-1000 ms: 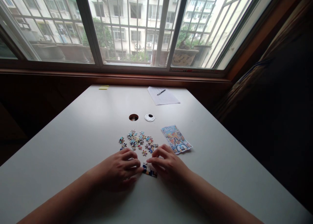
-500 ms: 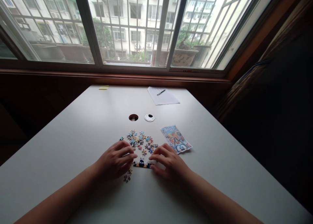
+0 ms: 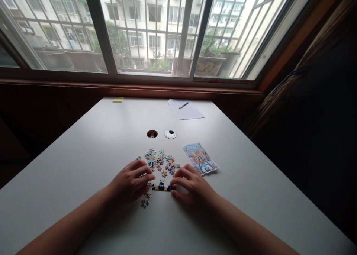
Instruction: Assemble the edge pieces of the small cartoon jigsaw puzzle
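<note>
The desk looks smooth, with a soft sheen toward its far end and a duller finish closer in. The loose puzzle pieces look like printed card, as does the joined strip. The picture sheet appears to be smooth printed paper; the white sheet is matt paper. The round cover resembles smooth plastic. The sill looks like varnished wood, the curtain like folded cloth.

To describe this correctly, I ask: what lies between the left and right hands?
The head view shows a strip of puzzle pieces between the left hand and right hand, with loose pieces beyond it.
</note>
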Motion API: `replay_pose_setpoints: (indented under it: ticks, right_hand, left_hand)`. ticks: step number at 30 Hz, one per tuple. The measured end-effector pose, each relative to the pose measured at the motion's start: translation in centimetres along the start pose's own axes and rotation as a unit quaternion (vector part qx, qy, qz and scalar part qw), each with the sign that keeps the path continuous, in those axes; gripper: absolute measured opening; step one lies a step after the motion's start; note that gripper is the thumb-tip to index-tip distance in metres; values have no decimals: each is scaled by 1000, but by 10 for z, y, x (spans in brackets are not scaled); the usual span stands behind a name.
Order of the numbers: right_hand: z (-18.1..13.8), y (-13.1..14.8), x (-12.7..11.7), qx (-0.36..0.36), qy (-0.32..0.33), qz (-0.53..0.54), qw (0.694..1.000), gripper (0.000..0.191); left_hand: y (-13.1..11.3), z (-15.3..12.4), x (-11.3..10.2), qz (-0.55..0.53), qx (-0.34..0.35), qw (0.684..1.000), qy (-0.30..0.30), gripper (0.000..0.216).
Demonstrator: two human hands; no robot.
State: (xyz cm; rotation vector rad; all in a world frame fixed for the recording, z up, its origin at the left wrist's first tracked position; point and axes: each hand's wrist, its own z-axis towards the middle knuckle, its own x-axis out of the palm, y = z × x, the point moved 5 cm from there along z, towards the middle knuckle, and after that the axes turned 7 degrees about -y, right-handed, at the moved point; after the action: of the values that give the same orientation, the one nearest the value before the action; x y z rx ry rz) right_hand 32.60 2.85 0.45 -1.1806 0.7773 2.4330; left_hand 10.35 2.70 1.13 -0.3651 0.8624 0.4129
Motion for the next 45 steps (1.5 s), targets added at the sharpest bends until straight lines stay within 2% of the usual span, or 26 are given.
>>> replay_pose_setpoints:
  ticks: [12,28,45]
  right_hand:
    - [-1,-1,2,0,3,4,1000,11]
    - [-1,-2,4,6,10,5,1000,9]
    - [-1,-1,3,8,15,8,1000,8]
  left_hand:
    - [-4,2,0,-13,26,999,20,25]
    - [-8,-1,5,-54,50,995,65,31]
    - [-9,0,4,-47,61,995,57,26]
